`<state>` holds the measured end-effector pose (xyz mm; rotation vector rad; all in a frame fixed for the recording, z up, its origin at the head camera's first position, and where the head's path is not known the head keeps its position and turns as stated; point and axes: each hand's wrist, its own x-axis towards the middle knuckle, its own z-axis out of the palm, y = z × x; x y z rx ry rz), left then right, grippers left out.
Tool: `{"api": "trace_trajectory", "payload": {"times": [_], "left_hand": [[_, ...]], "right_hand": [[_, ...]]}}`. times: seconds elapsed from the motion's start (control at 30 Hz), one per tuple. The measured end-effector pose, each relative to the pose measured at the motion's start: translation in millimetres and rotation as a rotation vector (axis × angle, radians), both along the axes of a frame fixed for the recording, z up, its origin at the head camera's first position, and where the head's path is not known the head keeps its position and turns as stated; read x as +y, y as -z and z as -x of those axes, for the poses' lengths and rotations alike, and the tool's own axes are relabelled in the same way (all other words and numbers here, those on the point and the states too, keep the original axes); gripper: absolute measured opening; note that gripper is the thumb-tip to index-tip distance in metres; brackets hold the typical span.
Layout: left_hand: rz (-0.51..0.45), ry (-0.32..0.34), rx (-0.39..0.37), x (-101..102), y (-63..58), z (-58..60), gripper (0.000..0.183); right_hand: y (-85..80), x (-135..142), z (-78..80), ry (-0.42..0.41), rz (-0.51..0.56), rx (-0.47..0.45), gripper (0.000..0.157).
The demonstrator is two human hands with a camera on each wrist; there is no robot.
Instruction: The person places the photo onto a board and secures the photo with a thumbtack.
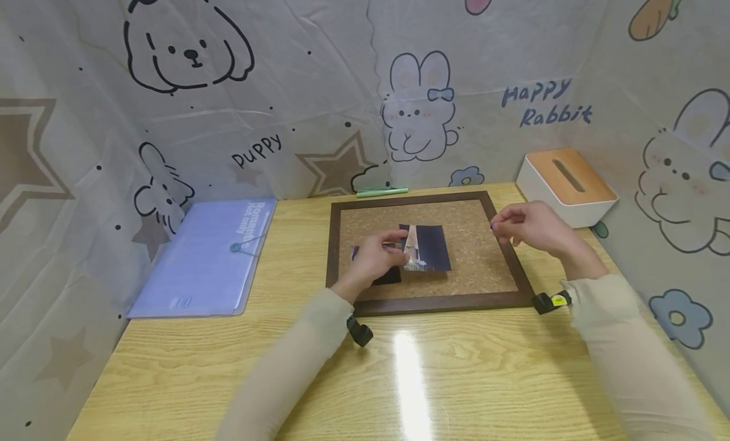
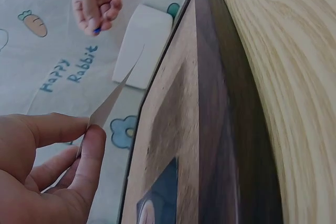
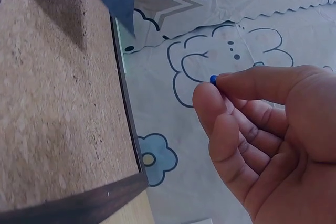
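Note:
My left hand pinches a photo by its left edge, thumb on one face and fingers on the other. In the left wrist view this photo stands tilted, raised off the cork board with its brown wooden frame. A second dark photo lies on the board's left part, partly covered by the left hand. Over the board's right frame edge, my right hand pinches a small blue push pin between thumb and index finger. Only the pin's blue end shows; the rest is hidden by the fingertips.
A translucent lilac document folder lies to the left on the wooden table. Behind the board, a green pen lies along the wall. A white tissue box with an orange-brown top stands at the back right. Printed sheets wall in three sides.

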<state>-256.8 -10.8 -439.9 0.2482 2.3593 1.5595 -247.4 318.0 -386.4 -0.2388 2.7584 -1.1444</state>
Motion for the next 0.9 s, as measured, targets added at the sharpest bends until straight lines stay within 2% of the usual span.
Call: {"api": "trace_trajectory", "payload": {"times": [0.23,0.53,0.67,0.9], "left_hand": [[-0.032,0.033,-0.005,23,6.2,2.4,0.053],[0.014,0.027,-0.009,49,21.0,3.1,0.052],[0.068,0.036,0.031,56,24.6,2.3,0.050],[0.227,0.057,0.154,66,28.7,2.3,0.049]], "right_hand": [[3.1,-10,7.4,0.004,0.014,-0.017,0.025],[15.4,-15,17.5,-0.006,0.037,-0.055,0.021],[24.3,-17,21.4,-0.012,0.036,-0.070,0.021],[39.7,-23,28.7,-0.029,0.052,-0.118,0.022]]}}
